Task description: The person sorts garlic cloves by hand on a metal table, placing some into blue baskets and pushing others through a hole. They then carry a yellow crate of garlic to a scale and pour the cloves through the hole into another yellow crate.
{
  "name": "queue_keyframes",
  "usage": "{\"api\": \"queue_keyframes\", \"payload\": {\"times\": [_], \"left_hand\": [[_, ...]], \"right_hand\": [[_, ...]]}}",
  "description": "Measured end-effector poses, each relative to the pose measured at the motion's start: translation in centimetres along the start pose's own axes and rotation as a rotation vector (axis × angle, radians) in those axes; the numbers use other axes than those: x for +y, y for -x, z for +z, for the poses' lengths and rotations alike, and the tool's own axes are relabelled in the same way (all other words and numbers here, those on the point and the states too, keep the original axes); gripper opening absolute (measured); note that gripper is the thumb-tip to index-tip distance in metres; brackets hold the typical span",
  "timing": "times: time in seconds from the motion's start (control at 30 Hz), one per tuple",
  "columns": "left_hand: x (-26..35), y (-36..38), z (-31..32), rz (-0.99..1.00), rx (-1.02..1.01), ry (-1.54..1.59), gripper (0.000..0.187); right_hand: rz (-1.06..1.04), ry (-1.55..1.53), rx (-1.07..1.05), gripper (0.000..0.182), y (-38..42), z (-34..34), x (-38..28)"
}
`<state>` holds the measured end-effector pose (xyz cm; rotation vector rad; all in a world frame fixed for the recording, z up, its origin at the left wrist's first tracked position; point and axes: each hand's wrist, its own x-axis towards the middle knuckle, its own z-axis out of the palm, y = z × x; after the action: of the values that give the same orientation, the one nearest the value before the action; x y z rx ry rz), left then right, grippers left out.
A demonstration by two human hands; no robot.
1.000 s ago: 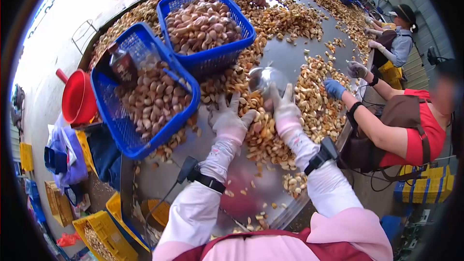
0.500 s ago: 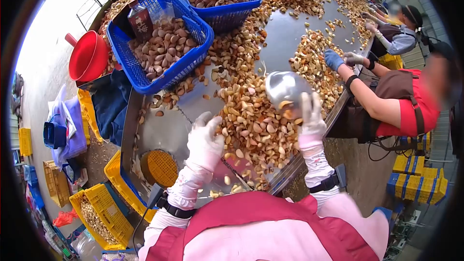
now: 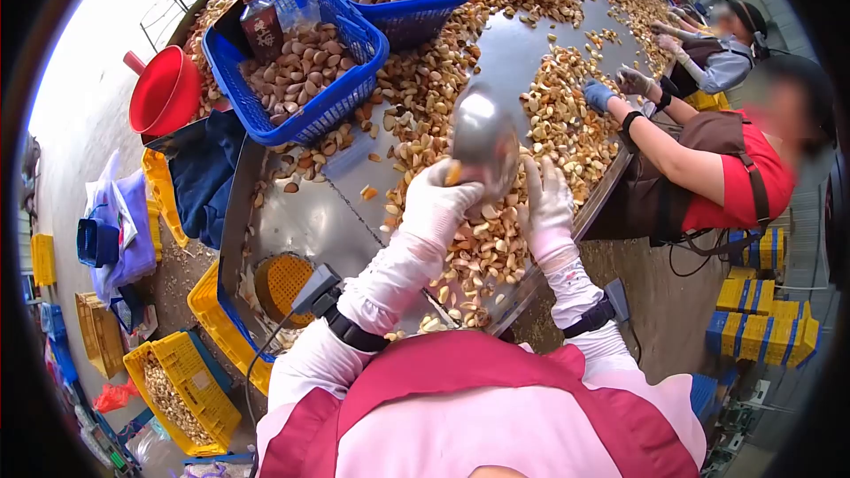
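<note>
A shiny metal bowl, tilted and smeared by motion, is over the pile of pale cloves that look like garlic. My gloved left hand has its fingers closed on the bowl's near-left edge. On the other side, my gloved right hand is open, fingers raised and slightly apart, close to the bowl and above the pile. Whether its fingertips touch the bowl is hard to tell. Something orange-brown shows at the bowl's rim near my left thumb.
Two blue baskets of cloves stand on the metal table, one holding a dark bottle. A round yellow sieve-like insert is at the near left. A co-worker in red works along the right edge. Yellow crates sit lower left.
The bowl has moved left and tipped, passing from my right hand to my left. My left hand has moved right and up to it; my right hand has shifted slightly left and opened.
</note>
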<state>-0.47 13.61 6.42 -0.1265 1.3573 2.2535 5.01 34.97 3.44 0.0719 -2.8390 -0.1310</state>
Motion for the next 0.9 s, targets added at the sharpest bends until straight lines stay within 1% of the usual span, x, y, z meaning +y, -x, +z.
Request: {"api": "queue_keyframes", "payload": {"times": [0.03,0.07,0.1,0.13,0.17,0.2,0.23,0.27,0.3,0.33,0.37,0.4,0.43,0.47,0.5,0.53,0.57,0.6,0.63,0.7,0.73,0.77,0.8,0.83,0.87,0.9], "left_hand": [[1.3,0.3,0.8,0.113,-0.032,-0.183,0.022],[2.4,0.9,1.0,0.286,-0.113,-0.365,0.019],[3.3,1.1,0.8,0.278,-0.113,-0.369,0.019],[4.1,1.0,0.4,0.679,-0.211,-0.7,0.02],[5.0,1.3,0.1,1.086,-0.316,-1.021,0.022],[6.1,2.1,-0.1,1.123,-0.36,-1.067,0.024],[6.3,2.9,-0.7,1.125,-0.286,-1.091,0.021],[7.2,3.8,-1.9,1.112,-0.228,-1.111,0.021],[8.1,5.0,-3.5,1.062,-0.162,-1.072,0.024],[8.2,6.0,-5.9,1.07,-0.062,-0.938,0.025],[8.0,8.2,-8.7,0.886,0.166,-0.783,0.025],[7.8,10.4,-11.6,0.698,0.392,-0.53,0.026],[7.6,12.5,-14.4,0.566,0.589,-0.253,0.029],[9.6,13.6,-15.3,0.635,0.374,0.16,0.035],[9.5,15.9,-18.6,0.611,0.555,0.366,0.038],[7.8,17.1,-25.4,0.692,0.844,-0.069,0.042],[7.0,17.9,-30.6,0.647,1.042,-0.252,0.043],[6.6,18.5,-35.3,0.56,1.162,-0.382,0.043],[5.2,19.4,-41.1,0.424,1.28,-0.566,0.043],[1.7,19.5,-50.6,0.075,1.345,-0.994,0.044],[0.0,19.3,-54.4,-0.026,1.319,-1.152,0.045],[5.2,17.0,-44.6,-0.447,1.268,-1.333,0.047],[5.5,15.6,-44.7,-0.476,1.187,-1.369,0.05],[5.9,14.4,-45.0,-0.537,1.152,-1.424,0.057],[6.3,13.3,-45.2,-0.597,1.114,-1.478,0.065],[5.8,12.4,-46.7,-0.484,1.189,-1.327,0.07]], "right_hand": [[0.003,0.0,-0.003,0.082,0.5,1.1,0.1],[-0.003,-0.207,-0.193,0.087,0.7,1.8,-0.4],[-0.048,-0.327,-0.226,0.088,1.1,2.8,-1.4],[-0.09,-0.448,-0.265,0.089,1.1,3.2,-2.7],[-0.059,-0.441,-0.249,0.083,1.5,4.5,-4.9],[-0.028,-0.434,-0.234,0.077,1.8,5.7,-7.1],[0.048,-0.418,-0.279,0.073,2.2,6.3,-7.6],[0.123,-0.4,-0.325,0.07,2.5,6.9,-8.1],[0.072,-0.351,-0.406,0.052,0.9,4.8,-8.2],[0.02,-0.303,-0.487,0.034,-0.7,2.6,-8.3],[-0.029,-0.254,-0.569,0.021,-1.4,1.7,-8.4],[-0.05,-0.301,-0.206,0.006,-0.2,3.3,-8.0],[-0.004,-0.266,-0.338,0.01,-0.3,3.1,-7.6],[0.016,-0.221,-0.366,0.013,-0.2,3.3,-7.2],[0.034,-0.176,-0.396,0.016,0.0,3.4,-7.1],[0.064,-0.139,-0.423,0.016,0.0,3.3,-7.3],[0.081,-0.174,-0.359,0.014,0.3,3.8,-7.2],[0.094,-0.301,-0.326,0.014,0.3,2.9,-7.3],[0.104,-0.427,-0.291,0.014,0.1,1.9,-7.5],[-0.013,-0.559,-0.258,0.016,0.4,1.8,-8.7],[-0.043,-0.653,-0.286,0.015,0.9,2.1,-9.3],[-0.042,-0.657,-0.287,0.015,1.4,2.5,-9.6],[-0.092,-0.666,-0.29,0.017,1.8,3.2,-9.7],[-0.157,-0.681,-0.285,0.019,1.5,3.8,-9.9],[-0.15,-0.668,-0.268,0.025,1.5,4.1,-10.3],[-0.164,-0.658,-0.223,0.027,1.3,3.8,-10.9]]}}
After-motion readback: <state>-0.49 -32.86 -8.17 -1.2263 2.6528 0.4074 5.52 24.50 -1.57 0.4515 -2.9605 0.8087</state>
